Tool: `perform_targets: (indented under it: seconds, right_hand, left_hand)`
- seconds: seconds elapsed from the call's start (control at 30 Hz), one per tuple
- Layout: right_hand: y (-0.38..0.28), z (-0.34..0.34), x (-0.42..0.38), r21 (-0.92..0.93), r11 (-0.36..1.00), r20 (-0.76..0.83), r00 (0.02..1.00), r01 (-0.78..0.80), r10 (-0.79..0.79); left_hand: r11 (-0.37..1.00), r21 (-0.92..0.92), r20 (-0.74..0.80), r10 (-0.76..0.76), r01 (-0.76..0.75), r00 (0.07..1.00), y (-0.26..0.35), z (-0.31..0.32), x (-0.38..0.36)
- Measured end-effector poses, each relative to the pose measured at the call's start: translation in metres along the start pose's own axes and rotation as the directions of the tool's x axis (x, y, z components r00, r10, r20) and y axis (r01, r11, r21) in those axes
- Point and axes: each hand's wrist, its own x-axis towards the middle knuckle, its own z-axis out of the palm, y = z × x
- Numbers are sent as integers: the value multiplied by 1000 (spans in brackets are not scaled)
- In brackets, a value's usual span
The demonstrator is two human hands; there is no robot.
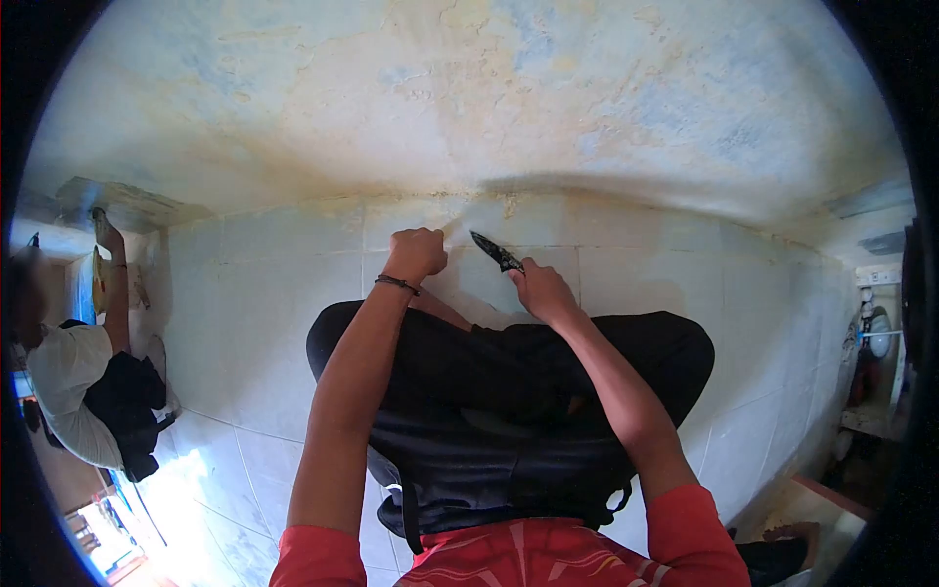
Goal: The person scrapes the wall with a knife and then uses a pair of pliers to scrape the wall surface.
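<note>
My right hand [544, 291] is closed round the handle of a dark folding knife [497, 251]. The knife's black, patterned blade points up and to the left, toward the foot of the wall, over the pale floor tiles. To its left, my left hand [418, 253] is curled into a fist with its back toward me, a dark bracelet [398, 285] on the wrist. Whatever may be inside that fist is hidden. A gap separates the fist from the knife tip. Both hands are just beyond my crossed legs [518, 367] in black trousers.
A stained, peeling wall [489, 108] rises directly ahead from the tiled floor [279, 293]. At the far left, another person [78, 382] in a white top reaches an arm to the wall. Shelving with assorted items [878, 338] stands at the right edge.
</note>
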Motion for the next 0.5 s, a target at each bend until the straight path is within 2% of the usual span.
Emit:
perform_targets:
  seconds: [0.13, 0.23, 0.33, 0.4, 0.5]
  right_hand:
    - [10, -11, 9, 9, 1000, -57, 998, -24, 25]
    - [12, -13, 11, 37, 993, -126, 985, -110, 114]
    - [2, -3, 4, 30, 996, -82, 993, -86, 88]
    - [-4, 1, -1, -15, 999, 13, 999, 32, -31]
    - [-1, -5, 4, -11, 1000, -45, 999, 0, -1]
  left_hand:
    - [1000, 11, 11, -15, 15, 1000, -1, 1, -1]
    - [1000, 11, -16, -1, 1, 1000, -1, 2, 0]
    - [1000, 7, -30, 16, -16, 999, -1, 3, 0]
    - [1000, 0, -63, 20, -20, 998, -2, 7, 1]
    - [999, -14, -32, 49, -50, 998, -8, 11, 5]
